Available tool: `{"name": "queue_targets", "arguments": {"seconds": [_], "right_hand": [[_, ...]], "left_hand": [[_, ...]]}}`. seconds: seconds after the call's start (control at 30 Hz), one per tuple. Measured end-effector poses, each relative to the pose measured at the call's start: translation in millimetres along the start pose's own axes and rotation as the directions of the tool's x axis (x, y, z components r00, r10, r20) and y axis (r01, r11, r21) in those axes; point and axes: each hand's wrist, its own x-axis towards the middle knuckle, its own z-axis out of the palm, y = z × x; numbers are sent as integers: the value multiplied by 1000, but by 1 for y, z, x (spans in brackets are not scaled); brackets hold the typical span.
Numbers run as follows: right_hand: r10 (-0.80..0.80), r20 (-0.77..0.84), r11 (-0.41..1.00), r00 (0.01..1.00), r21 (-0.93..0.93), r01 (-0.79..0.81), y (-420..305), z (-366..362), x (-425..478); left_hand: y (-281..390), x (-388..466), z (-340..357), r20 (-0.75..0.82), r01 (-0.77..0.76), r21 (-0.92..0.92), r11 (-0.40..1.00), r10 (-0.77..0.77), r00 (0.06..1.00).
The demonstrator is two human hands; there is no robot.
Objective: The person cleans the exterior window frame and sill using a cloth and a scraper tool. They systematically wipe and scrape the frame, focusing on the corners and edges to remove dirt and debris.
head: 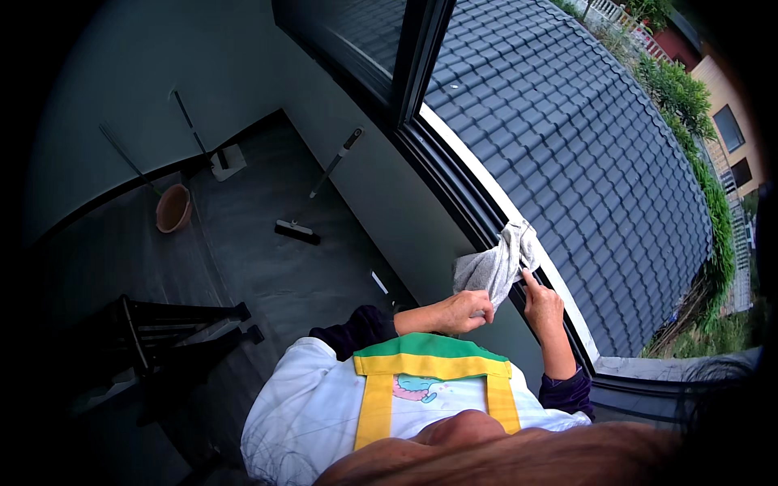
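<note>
A light grey cloth (495,264) lies bunched and twisted over the black window frame (447,176), its far end reaching the white outer sill (562,279). My left hand (467,311) grips the cloth's near lower part between thumb and curled fingers. Beside it, over the frame, my right hand (543,307) has its index finger extended to the cloth's right edge. Its other fingers are bent, and whether they pinch any cloth cannot be seen. The window sash (364,42) stands ajar at the top.
A tiled roof (547,152) lies outside. Indoors, a broom head (296,231), a broom handle (335,163), an orange-brown basin (174,208) and a dustpan (229,164) are on the left side. Dark metal furniture or railing (176,328) stands at lower left.
</note>
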Motion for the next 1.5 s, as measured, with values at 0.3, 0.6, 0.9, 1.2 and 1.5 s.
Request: {"name": "queue_targets", "arguments": {"seconds": [0.3, 0.6, 0.9, 1.2, 1.5], "right_hand": [[215, 63, 970, 974, -132, -206, 4, -46, -86], [283, -3, 953, 959, 115, -280, 20, -33, -109], [198, -95, 980, 976, 56, -193, -3, -4, -58], [272, 40, 960, 962, 55, -274, 84, -31, -170], [415, 83, 909, 906, -87, -409, 145, -61, -280]], "left_hand": [[21, -23, 42, 115, -93, -42, 995, 98, 989], [43, -38, 45, -65, -116, 52, 992, 119, 991], [55, -12, 62, -267, 130, 76, 989, -106, 958], [95, 16, 183, -72, 35, 98, 995, -28, 997], [126, 36, 270, 176, -24, -54, 998, 33, 984]]}}
